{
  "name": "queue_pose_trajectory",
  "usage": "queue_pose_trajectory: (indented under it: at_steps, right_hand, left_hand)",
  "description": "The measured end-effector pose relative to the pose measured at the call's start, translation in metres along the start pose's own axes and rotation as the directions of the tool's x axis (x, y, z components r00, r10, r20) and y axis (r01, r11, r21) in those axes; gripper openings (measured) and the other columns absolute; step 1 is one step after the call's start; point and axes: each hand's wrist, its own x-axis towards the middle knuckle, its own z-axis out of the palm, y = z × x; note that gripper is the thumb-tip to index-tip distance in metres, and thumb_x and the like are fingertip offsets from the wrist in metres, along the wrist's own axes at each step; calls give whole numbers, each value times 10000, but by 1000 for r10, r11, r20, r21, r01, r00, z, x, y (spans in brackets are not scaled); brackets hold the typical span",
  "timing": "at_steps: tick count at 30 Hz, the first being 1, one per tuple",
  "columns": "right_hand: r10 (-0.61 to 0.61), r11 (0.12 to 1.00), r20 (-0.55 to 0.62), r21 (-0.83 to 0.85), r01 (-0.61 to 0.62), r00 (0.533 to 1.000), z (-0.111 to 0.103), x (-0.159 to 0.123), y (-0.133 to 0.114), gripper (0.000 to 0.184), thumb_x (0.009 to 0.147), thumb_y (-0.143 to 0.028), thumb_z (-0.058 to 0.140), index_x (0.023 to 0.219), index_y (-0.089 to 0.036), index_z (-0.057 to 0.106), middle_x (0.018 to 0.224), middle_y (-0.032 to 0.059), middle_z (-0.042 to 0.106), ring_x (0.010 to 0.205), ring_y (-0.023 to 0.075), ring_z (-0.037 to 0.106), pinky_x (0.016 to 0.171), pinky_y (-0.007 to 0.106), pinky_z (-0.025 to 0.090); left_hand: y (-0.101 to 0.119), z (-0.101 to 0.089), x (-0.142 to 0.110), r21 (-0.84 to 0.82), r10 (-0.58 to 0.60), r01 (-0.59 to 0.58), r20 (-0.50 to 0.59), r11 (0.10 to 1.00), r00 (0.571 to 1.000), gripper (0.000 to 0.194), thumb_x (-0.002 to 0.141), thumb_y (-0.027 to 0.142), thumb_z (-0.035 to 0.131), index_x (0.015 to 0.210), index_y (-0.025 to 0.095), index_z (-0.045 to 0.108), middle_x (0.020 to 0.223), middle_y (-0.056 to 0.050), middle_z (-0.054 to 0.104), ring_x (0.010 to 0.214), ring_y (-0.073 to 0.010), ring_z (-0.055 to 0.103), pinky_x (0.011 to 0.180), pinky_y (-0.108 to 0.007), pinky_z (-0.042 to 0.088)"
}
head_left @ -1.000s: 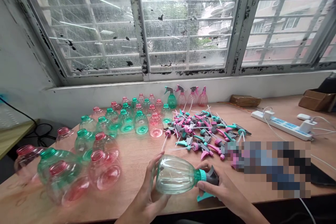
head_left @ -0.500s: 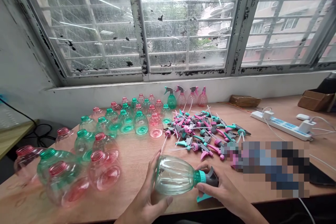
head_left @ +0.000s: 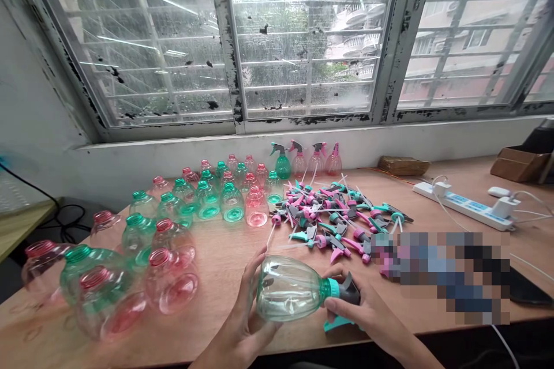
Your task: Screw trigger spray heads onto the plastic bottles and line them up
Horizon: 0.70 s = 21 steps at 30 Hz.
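Observation:
A clear green spray bottle point(head_left: 289, 291) lies on its side in the air above the table's front edge, its neck pointing right. My left hand point(head_left: 249, 311) is wrapped around its base end. The fingers of my right hand point(head_left: 361, 305) close on the spray head point(head_left: 347, 290), which has a turquoise collar, grey body and turquoise trigger. That collar sits against the bottle's green neck; how tightly cannot be seen. Just beyond the bottle is a heap of loose spray heads point(head_left: 333, 213) in pink, grey and turquoise, with thin white tubes.
Several open green and pink bottles point(head_left: 234, 207) stand on the left of the wooden table point(head_left: 225, 277). Assembled spray bottles point(head_left: 282, 164) line the wall below the window. At right are a white power strip point(head_left: 465, 207), a cardboard box point(head_left: 519, 162), cables and a blurred patch.
The bottle has turned slightly within my left hand, and the left thumb has shifted lower along its side. My right hand stays on the spray head, almost unmoved.

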Motion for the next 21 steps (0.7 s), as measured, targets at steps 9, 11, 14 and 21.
queue_pose_trajectory:
  at_steps: [9,11,14,21]
  right_hand:
    - [-6,1000,0,2,6,1000,1,0,2,400,865,-472,816,1080,-197,620,719,-16,715,706,213,692,735,351,544]
    - [-9,1000,3,-4,9,1000,0,0,3,405,861,-477,816,1079,-197,619,717,-14,714,705,217,691,733,357,544]
    - [-15,1000,6,-3,15,1000,0,0,2,404,862,-475,817,1075,-194,621,716,-18,712,698,207,685,722,343,542]
    - [-25,1000,7,-19,25,1000,1,0,-2,389,879,-476,805,1083,-198,623,721,-20,721,710,206,688,743,341,535]
  left_hand:
    - [5,-5,0,53,-57,53,86,997,995,959,951,421,683,1617,451,-6,1740,-23,129,1574,-352,226,1308,-567,112]
    - [3,-7,0,71,-48,42,92,997,995,951,950,405,687,1617,440,9,1737,-24,124,1584,-353,194,1311,-549,119]
    - [0,-8,0,97,-18,10,79,995,997,919,947,390,690,1612,438,57,1738,-20,109,1598,-362,129,1313,-540,111]
    - [-2,-6,1,46,-4,3,32,999,999,863,939,408,690,1608,409,144,1740,-42,74,1573,-387,199,1291,-574,125]
